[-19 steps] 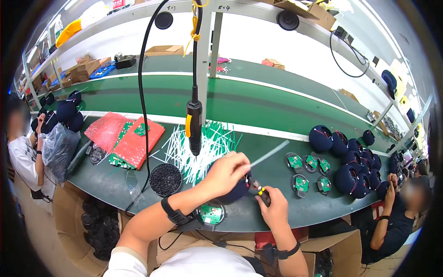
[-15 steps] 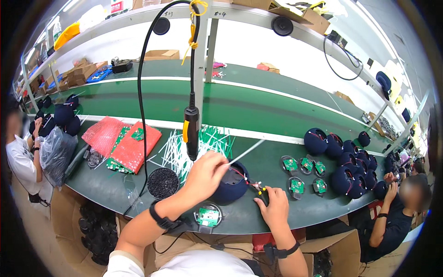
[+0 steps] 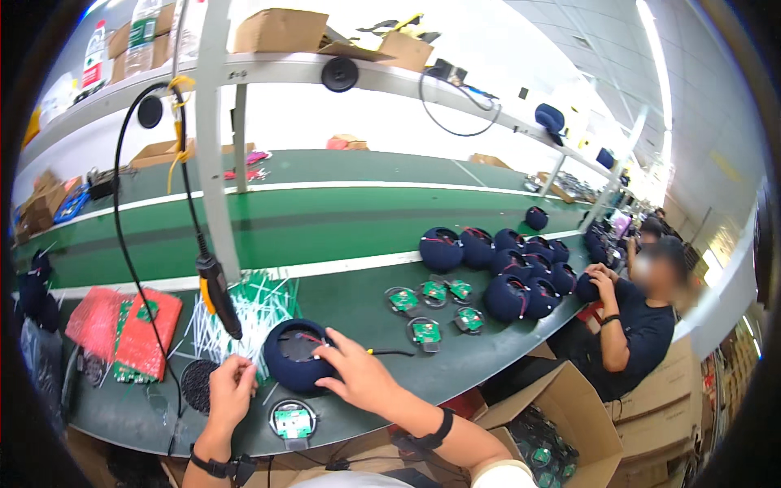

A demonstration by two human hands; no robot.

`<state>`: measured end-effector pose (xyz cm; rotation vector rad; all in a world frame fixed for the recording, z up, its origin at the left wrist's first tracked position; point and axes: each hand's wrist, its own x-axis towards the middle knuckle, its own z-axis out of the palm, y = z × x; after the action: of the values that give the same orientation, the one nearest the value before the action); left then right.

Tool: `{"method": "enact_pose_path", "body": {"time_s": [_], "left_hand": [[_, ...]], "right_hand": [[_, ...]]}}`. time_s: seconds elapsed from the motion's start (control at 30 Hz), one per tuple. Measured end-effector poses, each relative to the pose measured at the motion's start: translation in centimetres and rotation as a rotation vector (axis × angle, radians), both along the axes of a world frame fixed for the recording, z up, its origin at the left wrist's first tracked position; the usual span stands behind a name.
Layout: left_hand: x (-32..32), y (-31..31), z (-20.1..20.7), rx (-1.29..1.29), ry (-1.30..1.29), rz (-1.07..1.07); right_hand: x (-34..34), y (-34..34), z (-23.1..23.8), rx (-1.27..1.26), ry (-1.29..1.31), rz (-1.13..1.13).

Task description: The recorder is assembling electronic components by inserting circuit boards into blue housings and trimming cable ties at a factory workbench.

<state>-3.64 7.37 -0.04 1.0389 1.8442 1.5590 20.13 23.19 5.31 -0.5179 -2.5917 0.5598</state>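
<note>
A dark blue round shell [image 3: 299,379] stands on the bench in front of me, its opening upward with red and white wires inside. My right hand [image 3: 358,376] grips the shell's right side, thumb on the outer wall and fingers over the rim. Just left of the shell, my left hand [image 3: 233,389] has its fingertips pinched together; what they hold, if anything, is too small to make out. It is beside a bowl of small black pieces [image 3: 198,385]. Cutters [image 3: 389,352] with yellow and black handles lie partly hidden behind my right hand. Nearer me sits a green circuit board [image 3: 293,422] on a round part.
White cable ties [image 3: 236,317] lie heaped behind the bowl, under a hanging electric screwdriver [image 3: 216,294]. Red bubble-wrap [image 3: 150,335] is at left. Several boards [image 3: 425,333] and finished-looking shells [image 3: 508,298] stand at right. A co-worker [image 3: 622,325] sits beyond, near a cardboard box [image 3: 569,415].
The view has swung right. My right hand has let go of the cutters and taken the shell's side. My left hand has moved off the shell, and the long white tie no longer shows there.
</note>
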Motion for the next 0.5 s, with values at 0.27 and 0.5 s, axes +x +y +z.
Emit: {"method": "enact_pose_path", "body": {"time_s": [0.27, 0.5], "left_hand": [[-1.0, 0.2, -0.8, 0.029, 0.007, 0.005], [-1.1, 0.1, -0.8, 0.002, 0.078, 0.016]], "right_hand": [[-0.4, 0.3, -0.6, -0.03, -0.003, -0.032], [-0.3, 3.3, -0.5, -0.084, 0.12, -0.196]]}}
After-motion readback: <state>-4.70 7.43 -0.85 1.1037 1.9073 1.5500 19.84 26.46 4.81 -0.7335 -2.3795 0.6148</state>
